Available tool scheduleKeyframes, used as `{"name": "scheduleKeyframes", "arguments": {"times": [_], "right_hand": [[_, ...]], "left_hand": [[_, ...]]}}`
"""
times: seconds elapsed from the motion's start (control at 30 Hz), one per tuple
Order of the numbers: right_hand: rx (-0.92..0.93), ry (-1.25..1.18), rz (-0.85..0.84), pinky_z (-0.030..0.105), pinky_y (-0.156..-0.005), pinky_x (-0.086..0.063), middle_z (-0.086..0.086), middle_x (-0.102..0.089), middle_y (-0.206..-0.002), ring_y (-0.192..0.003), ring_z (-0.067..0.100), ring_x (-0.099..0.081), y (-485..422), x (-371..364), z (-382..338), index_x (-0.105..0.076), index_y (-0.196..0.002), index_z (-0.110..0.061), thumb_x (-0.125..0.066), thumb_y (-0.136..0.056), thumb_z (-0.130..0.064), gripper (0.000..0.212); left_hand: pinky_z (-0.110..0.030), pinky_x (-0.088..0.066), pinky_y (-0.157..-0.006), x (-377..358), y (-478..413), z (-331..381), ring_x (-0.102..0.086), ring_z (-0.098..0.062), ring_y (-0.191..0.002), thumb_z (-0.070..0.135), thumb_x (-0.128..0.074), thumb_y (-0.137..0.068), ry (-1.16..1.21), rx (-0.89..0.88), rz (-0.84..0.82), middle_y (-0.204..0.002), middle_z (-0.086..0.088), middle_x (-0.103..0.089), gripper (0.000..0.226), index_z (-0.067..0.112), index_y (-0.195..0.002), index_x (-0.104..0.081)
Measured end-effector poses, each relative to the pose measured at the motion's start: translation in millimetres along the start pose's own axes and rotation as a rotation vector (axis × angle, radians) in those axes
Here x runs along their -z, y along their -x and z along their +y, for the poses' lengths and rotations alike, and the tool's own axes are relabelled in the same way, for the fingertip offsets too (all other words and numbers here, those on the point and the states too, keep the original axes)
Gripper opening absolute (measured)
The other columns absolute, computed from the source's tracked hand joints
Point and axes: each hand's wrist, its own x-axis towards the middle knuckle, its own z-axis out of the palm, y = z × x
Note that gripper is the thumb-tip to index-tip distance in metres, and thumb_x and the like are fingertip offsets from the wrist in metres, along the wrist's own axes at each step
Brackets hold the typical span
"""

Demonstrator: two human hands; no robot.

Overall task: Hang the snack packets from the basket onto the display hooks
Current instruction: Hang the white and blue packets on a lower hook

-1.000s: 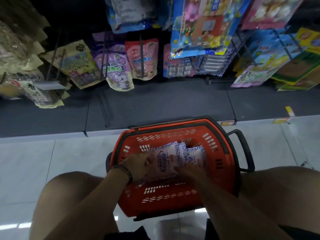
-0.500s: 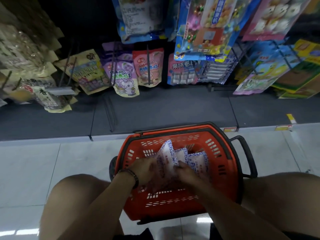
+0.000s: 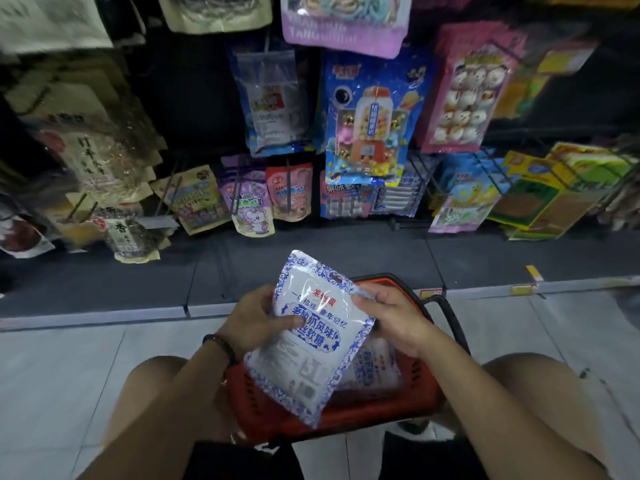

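Observation:
A white snack packet with blue print (image 3: 308,337) is held up above the red basket (image 3: 377,415), tilted with its top toward the display. My left hand (image 3: 258,318) grips its left edge, thumb across the front. My right hand (image 3: 388,315) holds its upper right edge. More white-and-blue packets (image 3: 375,372) lie in the basket beneath. The basket sits on the floor between my knees. Display hooks (image 3: 289,183) carry hanging packets in the rack ahead.
Rows of colourful snack bags hang on the dark rack: a blue bag (image 3: 372,119), a pink bag (image 3: 465,91), purple and red pouches (image 3: 249,202) lower down. A dark base shelf (image 3: 346,254) runs under them. The floor is pale tile (image 3: 62,368).
Both hands were down in the basket sorting packets; now they have lifted one packet up out of it. The view has tilted upward toward the rack.

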Motion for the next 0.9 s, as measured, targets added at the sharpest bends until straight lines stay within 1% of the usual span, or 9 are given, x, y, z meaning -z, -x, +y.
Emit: {"name": "scheduleKeyframes", "arguments": {"times": [0.17,0.27,0.37,0.47,0.63,0.73,0.77,0.83,0.9], "right_hand": [[0.205,0.012,0.100,0.047,-0.095,-0.061,0.014,-0.078,-0.122,-0.112,0.034,-0.074,33,-4,-11,-0.072,-0.123,-0.008,-0.076,-0.092,-0.015,0.032],[0.251,0.048,0.221,0.052,-0.102,-0.058,0.010,-0.079,-0.119,-0.112,0.034,-0.075,42,-8,-6,-0.073,-0.122,-0.006,-0.073,-0.096,-0.008,0.026],[0.293,0.029,0.315,0.049,-0.097,-0.061,0.006,-0.082,-0.112,-0.106,0.030,-0.077,50,-7,-12,-0.075,-0.116,-0.007,-0.076,-0.093,-0.007,0.022],[0.326,0.069,0.416,0.044,-0.092,-0.063,0.000,-0.083,-0.105,-0.101,0.026,-0.079,53,-11,-20,-0.078,-0.108,-0.014,-0.081,-0.090,-0.007,0.020],[0.432,0.248,0.514,0.039,-0.079,-0.061,-0.004,-0.080,-0.090,-0.082,0.015,-0.076,55,-27,-23,-0.075,-0.097,-0.016,-0.081,-0.092,-0.034,0.019],[0.448,0.269,0.326,0.032,-0.084,-0.061,-0.008,-0.079,-0.104,-0.096,0.010,-0.076,63,-33,-24,-0.079,-0.107,-0.028,-0.072,-0.097,-0.041,0.018],[0.442,0.245,0.301,0.034,-0.084,-0.062,-0.006,-0.079,-0.106,-0.097,0.013,-0.076,65,-29,-25,-0.080,-0.109,-0.029,-0.070,-0.099,-0.039,0.017],[0.472,0.210,0.433,0.033,-0.083,-0.060,-0.004,-0.078,-0.102,-0.094,0.014,-0.075,62,-16,-30,-0.077,-0.107,-0.028,-0.072,-0.099,-0.034,0.011],[0.459,0.230,0.672,0.029,-0.087,-0.055,-0.008,-0.072,-0.110,-0.101,0.011,-0.070,55,6,-38,-0.070,-0.115,-0.029,-0.081,-0.091,-0.037,0.027]], "left_hand": [[-0.035,-0.065,-0.082,-26,31,42,-0.080,-0.021,-0.100,0.012,-0.089,-0.081,0.155,-0.113,0.136,-0.110,0.000,-0.082,0.043,0.013,-0.119,-0.069],[-0.026,-0.065,-0.074,-43,37,60,-0.079,-0.010,-0.092,0.015,-0.088,-0.083,0.110,-0.149,0.205,-0.103,0.005,-0.082,0.036,0.017,-0.112,-0.067],[-0.027,-0.060,-0.087,-62,41,66,-0.069,-0.002,-0.099,0.035,-0.092,-0.079,-0.009,-0.141,0.361,-0.116,0.012,-0.069,0.055,0.023,-0.120,-0.056],[-0.038,-0.048,-0.098,-90,53,60,-0.052,-0.013,-0.114,0.059,-0.083,-0.072,-0.322,-0.218,0.569,-0.125,0.010,-0.053,0.068,0.032,-0.126,-0.051],[-0.033,-0.049,-0.105,-140,57,57,-0.056,-0.006,-0.125,0.045,-0.082,-0.077,-0.171,-0.290,0.283,-0.134,0.017,-0.057,0.072,0.031,-0.141,-0.050],[-0.039,-0.059,-0.081,-139,48,68,-0.072,-0.013,-0.094,0.029,-0.069,-0.098,0.038,-0.272,0.418,-0.102,0.008,-0.076,0.014,0.028,-0.112,-0.066],[-0.038,-0.059,-0.079,-134,46,72,-0.073,-0.012,-0.091,0.032,-0.064,-0.103,0.083,-0.281,0.439,-0.097,0.006,-0.078,0.009,0.026,-0.107,-0.069],[-0.030,-0.057,-0.086,-120,43,78,-0.073,-0.002,-0.096,0.040,-0.057,-0.107,0.129,-0.268,0.340,-0.100,0.012,-0.080,0.021,0.028,-0.106,-0.074],[-0.022,-0.053,-0.092,-107,43,81,-0.069,0.009,-0.104,0.042,-0.056,-0.106,0.111,-0.252,0.167,-0.108,0.025,-0.077,0.019,0.034,-0.111,-0.073]]}}
